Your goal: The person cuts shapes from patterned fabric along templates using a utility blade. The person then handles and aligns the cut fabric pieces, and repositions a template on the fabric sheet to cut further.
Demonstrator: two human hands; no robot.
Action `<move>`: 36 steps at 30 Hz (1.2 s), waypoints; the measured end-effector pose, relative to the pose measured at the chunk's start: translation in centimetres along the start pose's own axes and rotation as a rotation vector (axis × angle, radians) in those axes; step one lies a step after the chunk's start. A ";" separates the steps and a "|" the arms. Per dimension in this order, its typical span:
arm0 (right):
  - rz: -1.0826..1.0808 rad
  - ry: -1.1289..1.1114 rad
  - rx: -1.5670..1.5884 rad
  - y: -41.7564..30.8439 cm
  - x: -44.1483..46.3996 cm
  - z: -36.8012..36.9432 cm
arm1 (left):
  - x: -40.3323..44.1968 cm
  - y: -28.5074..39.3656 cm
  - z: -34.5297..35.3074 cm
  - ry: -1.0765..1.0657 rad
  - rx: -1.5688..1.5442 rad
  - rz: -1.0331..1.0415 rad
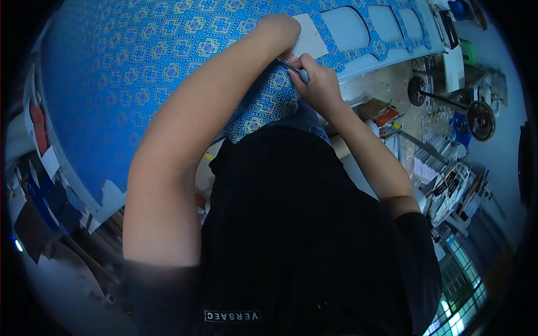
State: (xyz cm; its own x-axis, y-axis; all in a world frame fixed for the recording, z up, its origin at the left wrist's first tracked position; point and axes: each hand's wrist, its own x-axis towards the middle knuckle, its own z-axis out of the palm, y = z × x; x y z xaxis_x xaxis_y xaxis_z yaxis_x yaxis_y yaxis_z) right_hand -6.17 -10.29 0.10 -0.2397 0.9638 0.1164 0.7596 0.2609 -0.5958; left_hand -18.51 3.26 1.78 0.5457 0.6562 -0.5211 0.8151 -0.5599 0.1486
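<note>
Black shirt at lower centre; above it, left hand and right hand meet over one blue patterned sheet.
Right hand closes round one grey-handled tool; left hand bends in beside it, fingers mostly hidden, so its grip cannot be told. This step looks like working the tool near the sheet's edge; the next move would call for a steady sheet. That sheet spreads from upper left to upper centre; beyond the hands come one pale card and one patterned lattice, at least three rounded openings in it, on the counter at upper right.
</note>
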 end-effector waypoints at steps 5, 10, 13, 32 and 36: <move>0.094 0.097 -0.007 -1.6 0.0 1.3 | 0.3 -0.4 -0.1 0.053 0.073 0.068; 0.158 0.145 -0.054 -2.4 0.8 2.5 | 1.2 -0.8 0.3 0.066 0.152 0.093; 0.167 0.178 -0.050 -2.8 1.1 3.1 | 2.2 -1.2 0.7 0.060 0.168 0.106; -0.085 0.055 0.213 5.2 0.3 -0.4 | -7.3 -3.7 8.2 0.571 -0.707 0.087; -0.252 -0.303 0.108 6.2 4.6 -1.3 | -9.5 -1.4 10.1 0.884 -0.651 -0.142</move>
State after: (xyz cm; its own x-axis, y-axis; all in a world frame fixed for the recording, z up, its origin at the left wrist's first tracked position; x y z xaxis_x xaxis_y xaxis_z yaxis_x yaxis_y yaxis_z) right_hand -1.75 -4.20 -2.05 -0.5899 0.8065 0.0399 0.5902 0.4643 -0.6604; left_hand -26.80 -7.34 -1.92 0.1738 0.9687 0.1770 0.6864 -0.2480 0.6836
